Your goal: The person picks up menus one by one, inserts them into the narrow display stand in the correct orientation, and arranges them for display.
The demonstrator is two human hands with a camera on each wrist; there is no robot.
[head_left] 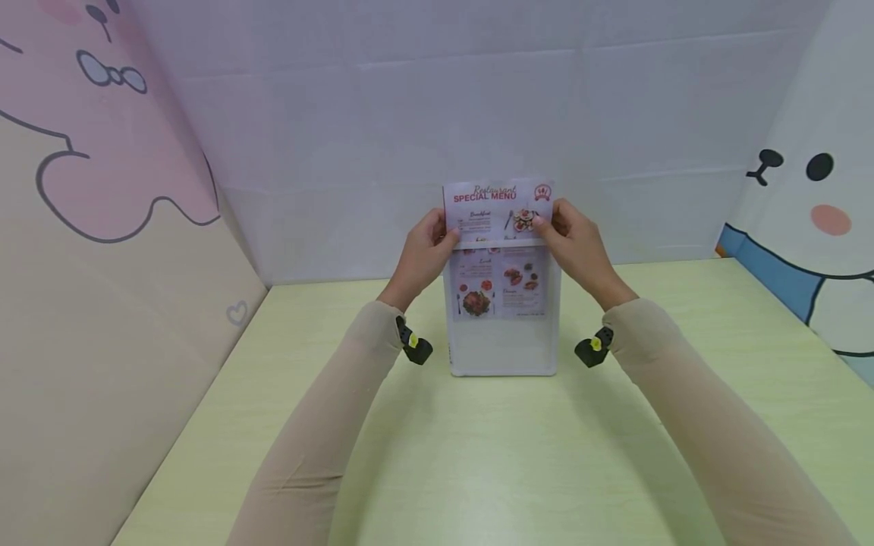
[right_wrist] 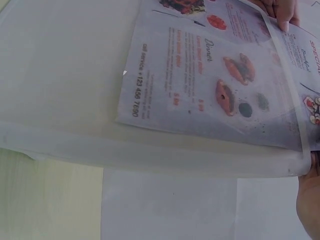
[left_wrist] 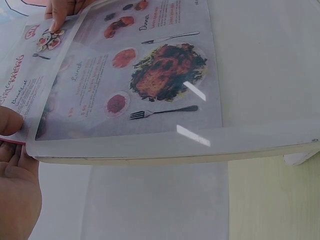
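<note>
menu sheet [head_left: 498,199] | half in holder [head_left: 504,341] | pinched between left hand [head_left: 425,254], right hand [head_left: 577,249]

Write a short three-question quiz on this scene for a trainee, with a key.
1. True or false: the menu sheet is fully inside the clear stand.
2. Which hands grip the sheet? A) left only B) right only C) both
3. Fill in: the stand rests upright on the pale green ____.

Key
1. False: the top part with the red heading sticks out above the stand's upper edge.
2. C: the left hand pinches the left edge and the right hand pinches the right edge, both near the top.
3. Table.
</note>
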